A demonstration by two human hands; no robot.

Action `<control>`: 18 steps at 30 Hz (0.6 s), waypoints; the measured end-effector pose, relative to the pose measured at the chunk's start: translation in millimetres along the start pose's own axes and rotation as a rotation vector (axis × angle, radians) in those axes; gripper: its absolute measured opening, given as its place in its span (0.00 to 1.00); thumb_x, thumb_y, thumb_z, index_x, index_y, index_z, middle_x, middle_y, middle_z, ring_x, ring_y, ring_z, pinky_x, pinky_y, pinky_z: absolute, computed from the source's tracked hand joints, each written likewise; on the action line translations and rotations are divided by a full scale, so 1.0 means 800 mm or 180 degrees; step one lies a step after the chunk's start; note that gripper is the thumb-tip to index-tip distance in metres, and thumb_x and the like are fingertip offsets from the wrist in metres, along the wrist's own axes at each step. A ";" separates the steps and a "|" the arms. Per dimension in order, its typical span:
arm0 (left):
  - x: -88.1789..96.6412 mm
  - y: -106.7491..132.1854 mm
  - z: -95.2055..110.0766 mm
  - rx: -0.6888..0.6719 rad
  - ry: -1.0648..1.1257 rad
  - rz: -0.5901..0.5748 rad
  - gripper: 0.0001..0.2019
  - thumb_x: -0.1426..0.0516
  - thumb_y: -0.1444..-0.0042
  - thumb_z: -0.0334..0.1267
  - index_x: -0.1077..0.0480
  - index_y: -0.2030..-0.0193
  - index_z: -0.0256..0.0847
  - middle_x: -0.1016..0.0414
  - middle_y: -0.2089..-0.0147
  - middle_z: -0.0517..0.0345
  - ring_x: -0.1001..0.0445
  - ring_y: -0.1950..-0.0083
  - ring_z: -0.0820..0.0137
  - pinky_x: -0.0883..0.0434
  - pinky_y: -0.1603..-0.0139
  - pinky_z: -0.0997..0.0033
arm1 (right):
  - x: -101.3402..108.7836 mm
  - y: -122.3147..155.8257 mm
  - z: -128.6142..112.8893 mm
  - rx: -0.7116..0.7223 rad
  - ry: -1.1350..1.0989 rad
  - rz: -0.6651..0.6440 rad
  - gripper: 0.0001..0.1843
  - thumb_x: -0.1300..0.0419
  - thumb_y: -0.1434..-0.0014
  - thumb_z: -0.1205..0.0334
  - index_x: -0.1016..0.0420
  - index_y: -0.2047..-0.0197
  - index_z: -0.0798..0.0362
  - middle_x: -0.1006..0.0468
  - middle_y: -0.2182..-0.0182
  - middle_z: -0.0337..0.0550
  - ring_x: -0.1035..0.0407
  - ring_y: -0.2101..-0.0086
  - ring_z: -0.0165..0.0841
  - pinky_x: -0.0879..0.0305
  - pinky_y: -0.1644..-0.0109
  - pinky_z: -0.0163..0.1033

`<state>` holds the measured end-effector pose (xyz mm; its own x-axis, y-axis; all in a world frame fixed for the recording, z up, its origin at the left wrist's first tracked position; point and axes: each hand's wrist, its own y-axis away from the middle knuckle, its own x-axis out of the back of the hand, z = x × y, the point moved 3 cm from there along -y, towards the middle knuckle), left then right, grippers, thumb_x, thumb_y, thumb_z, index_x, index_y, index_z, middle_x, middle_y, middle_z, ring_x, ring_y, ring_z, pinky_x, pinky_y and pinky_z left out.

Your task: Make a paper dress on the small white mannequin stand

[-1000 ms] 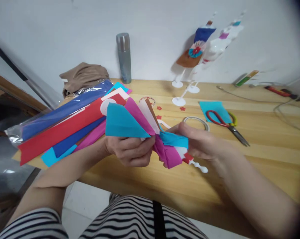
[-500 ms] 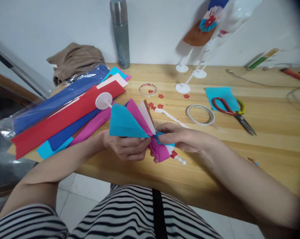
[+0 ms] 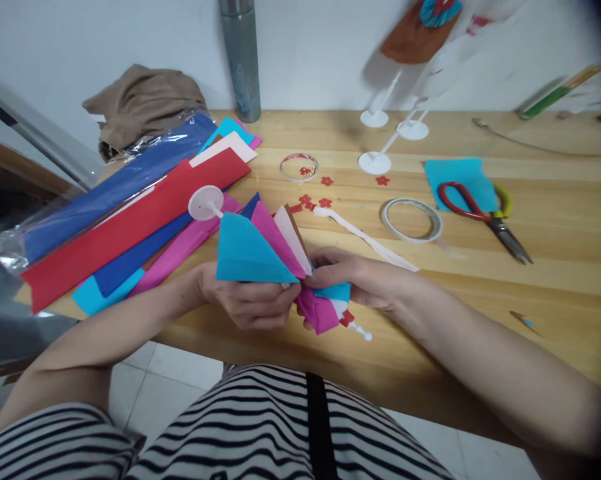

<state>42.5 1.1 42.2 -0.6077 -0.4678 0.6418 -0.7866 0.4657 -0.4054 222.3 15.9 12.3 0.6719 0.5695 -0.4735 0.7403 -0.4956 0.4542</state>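
Note:
Between my hands is a paper craft of light blue, magenta, dark blue, pale pink and brown panels, gathered at its middle and fanned out leftward. A white stem with a round base sticks out on its left; a red paper flower and a white beaded tip show at its right end. My left hand is closed around it from below, fingers curled. With thumb and fingers my right hand pinches the gathered part, partly hiding the folded light blue and magenta paper there.
Coloured paper strips lie at left, below a brown cloth and a flask. Small red flowers, a white strip, a tape roll and scissors over blue paper lie beyond. White stands are near the wall.
The view has tilted slightly down, so the wall items sit higher. My right thumb has shifted a little left onto the gathered paper. More of the white strip shows past my right hand.

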 end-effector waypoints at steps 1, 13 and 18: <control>0.000 0.000 0.001 -0.0027 0.0080 0.0015 0.15 0.47 0.35 0.21 0.27 0.70 0.39 0.16 0.65 0.66 0.18 0.62 0.83 0.24 0.53 0.88 | -0.001 0.000 0.000 -0.0014 -0.0002 0.0031 0.17 0.24 0.60 0.57 0.22 0.68 0.54 0.19 0.72 0.38 0.28 0.72 0.28 0.31 0.66 0.32; 0.002 0.002 0.003 0.0466 -0.0248 0.0100 0.14 0.49 0.34 0.26 0.27 0.68 0.43 0.15 0.63 0.70 0.20 0.67 0.81 0.24 0.68 0.86 | -0.008 -0.003 0.005 -0.0247 0.0137 0.0490 0.08 0.33 0.65 0.62 0.23 0.77 0.53 0.24 0.78 0.36 0.35 0.76 0.26 0.39 0.74 0.32; -0.001 0.009 0.013 0.0418 -0.0237 0.0136 0.13 0.47 0.35 0.25 0.27 0.68 0.42 0.15 0.64 0.70 0.21 0.65 0.81 0.29 0.70 0.85 | -0.011 -0.006 0.008 -0.0238 0.0059 0.0625 0.06 0.34 0.66 0.62 0.26 0.79 0.51 0.25 0.79 0.36 0.34 0.76 0.28 0.37 0.73 0.33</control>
<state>36.3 -3.3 32.3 -0.6436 -0.5063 0.5740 -0.7644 0.3866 -0.5161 213.1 8.8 9.7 0.8020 0.4790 -0.3569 0.5909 -0.5485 0.5916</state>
